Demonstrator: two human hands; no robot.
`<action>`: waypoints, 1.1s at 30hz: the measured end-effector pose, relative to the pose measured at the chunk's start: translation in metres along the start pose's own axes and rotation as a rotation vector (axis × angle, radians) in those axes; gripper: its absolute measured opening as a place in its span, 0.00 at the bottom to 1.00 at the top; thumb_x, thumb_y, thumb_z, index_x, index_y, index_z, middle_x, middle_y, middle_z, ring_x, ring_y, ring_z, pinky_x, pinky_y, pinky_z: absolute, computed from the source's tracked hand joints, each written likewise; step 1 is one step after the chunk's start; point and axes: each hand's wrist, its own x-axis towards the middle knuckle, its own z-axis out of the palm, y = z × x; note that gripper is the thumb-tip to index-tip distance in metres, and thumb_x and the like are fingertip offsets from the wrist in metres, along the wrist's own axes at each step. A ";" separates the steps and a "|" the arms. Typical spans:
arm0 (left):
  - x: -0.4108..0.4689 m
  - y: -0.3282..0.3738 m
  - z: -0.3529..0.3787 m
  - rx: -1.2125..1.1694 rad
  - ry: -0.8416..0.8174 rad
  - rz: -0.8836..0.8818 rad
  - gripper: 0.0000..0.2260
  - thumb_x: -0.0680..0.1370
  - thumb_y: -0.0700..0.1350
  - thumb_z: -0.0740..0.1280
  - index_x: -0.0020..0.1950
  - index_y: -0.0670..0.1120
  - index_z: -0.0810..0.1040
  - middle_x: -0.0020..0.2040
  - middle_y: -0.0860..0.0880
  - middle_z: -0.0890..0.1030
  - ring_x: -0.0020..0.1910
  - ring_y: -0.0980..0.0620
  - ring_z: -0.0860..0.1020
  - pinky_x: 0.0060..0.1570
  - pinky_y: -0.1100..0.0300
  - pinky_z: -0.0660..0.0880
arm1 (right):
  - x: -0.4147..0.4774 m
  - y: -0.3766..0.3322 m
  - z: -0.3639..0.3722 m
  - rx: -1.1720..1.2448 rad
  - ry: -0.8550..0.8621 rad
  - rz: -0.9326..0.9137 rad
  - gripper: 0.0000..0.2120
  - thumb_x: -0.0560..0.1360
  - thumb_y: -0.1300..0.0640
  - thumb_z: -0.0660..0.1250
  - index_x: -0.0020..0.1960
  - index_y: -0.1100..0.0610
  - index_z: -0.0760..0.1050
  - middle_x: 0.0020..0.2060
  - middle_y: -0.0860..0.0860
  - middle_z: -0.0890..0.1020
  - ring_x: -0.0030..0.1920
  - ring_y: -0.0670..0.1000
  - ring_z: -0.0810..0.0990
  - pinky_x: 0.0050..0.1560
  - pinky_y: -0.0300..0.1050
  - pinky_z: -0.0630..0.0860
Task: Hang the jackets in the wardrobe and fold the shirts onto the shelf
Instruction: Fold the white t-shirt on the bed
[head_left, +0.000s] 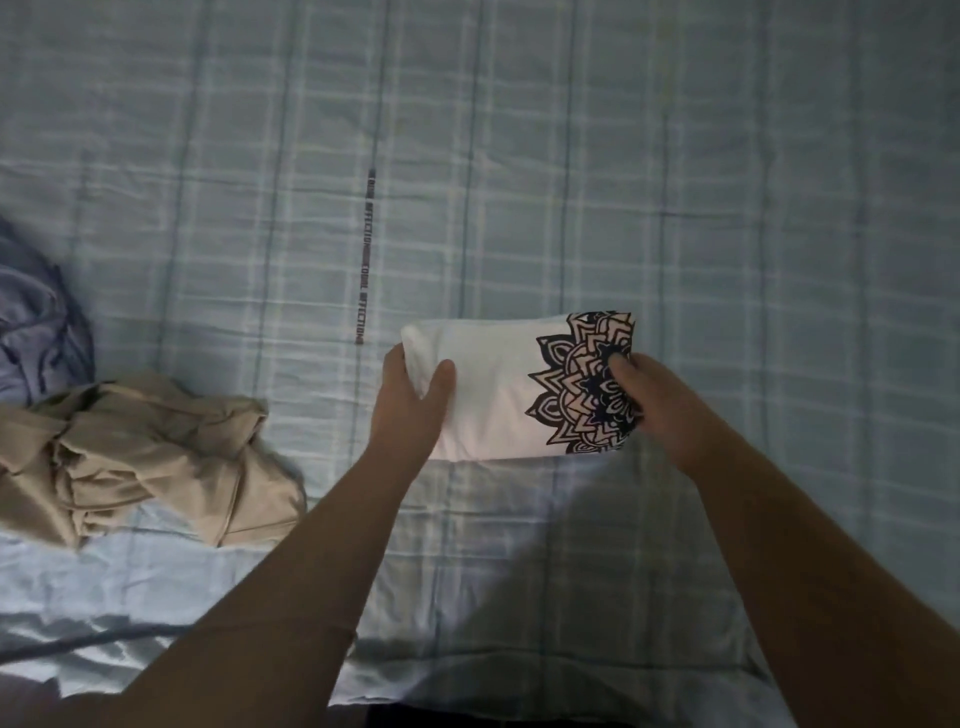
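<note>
Between both hands' fingers (439, 376) sits the folded shirt (493, 395).

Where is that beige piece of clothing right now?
The beige garment lies crumpled on the checked bedsheet at the left of the head view, just below a bluish garment and left of the left hand.

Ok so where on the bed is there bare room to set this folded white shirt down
The checked sheet lies bare above the folded white shirt and all along its right side, past the right hand. A narrower bare strip runs between the left hand and the beige garment. The left edge is crowded: the beige garment and a blue-grey one are heaped there.
</note>
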 end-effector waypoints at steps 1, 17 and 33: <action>-0.003 -0.002 0.006 0.009 0.034 -0.006 0.24 0.79 0.57 0.66 0.71 0.49 0.66 0.58 0.54 0.76 0.55 0.51 0.76 0.53 0.57 0.70 | -0.002 0.009 0.009 -0.113 0.086 -0.058 0.21 0.81 0.41 0.58 0.59 0.57 0.77 0.51 0.53 0.85 0.50 0.53 0.83 0.52 0.47 0.78; 0.016 -0.017 0.025 0.423 0.148 -0.015 0.22 0.79 0.65 0.55 0.61 0.50 0.70 0.55 0.47 0.79 0.54 0.42 0.77 0.50 0.50 0.71 | 0.021 0.038 0.046 -0.523 0.574 0.118 0.26 0.81 0.38 0.48 0.57 0.57 0.74 0.52 0.60 0.81 0.55 0.63 0.79 0.52 0.53 0.73; 0.013 -0.016 -0.006 0.192 -0.312 -0.166 0.31 0.76 0.68 0.62 0.70 0.47 0.73 0.65 0.47 0.78 0.63 0.45 0.76 0.58 0.57 0.68 | 0.007 0.042 0.037 -0.143 0.427 0.019 0.24 0.81 0.39 0.56 0.66 0.55 0.74 0.50 0.50 0.78 0.52 0.52 0.76 0.54 0.44 0.69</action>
